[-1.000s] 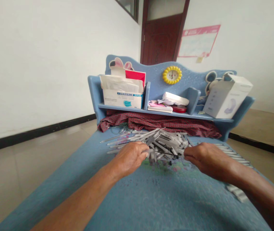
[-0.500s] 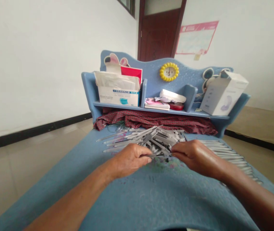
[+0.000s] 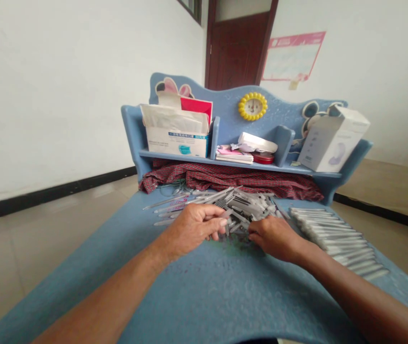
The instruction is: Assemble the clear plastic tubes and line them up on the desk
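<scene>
A heap of clear and grey pen parts (image 3: 249, 204), some with dark pieces, lies on the blue desk top (image 3: 211, 296). At its front left, my left hand (image 3: 198, 227) is closed, with a clear pen piece (image 3: 227, 213) slanting up from between thumb and forefinger. My right hand (image 3: 275, 238) is at the heap's front right edge, its fingers curled down. Whatever they grip is hidden behind the knuckles. Beyond that hand, a row of pens (image 3: 340, 239) lies side by side. Several slim clear pens (image 3: 166, 205) are spread left of the heap.
A red checked cloth (image 3: 232, 177) lies folded under the desk's shelf (image 3: 189, 157). On the shelf stand a mask box (image 3: 175, 138), some papers (image 3: 234, 155), a red round tin (image 3: 263, 158) and a white box (image 3: 333, 138). A yellow flower clock (image 3: 252, 106) is on the backboard.
My hands held a thin clear pen piece stretched between them. Now they work apart: the left has tilted a piece upward, and the right has moved slightly left and down at the heap.
</scene>
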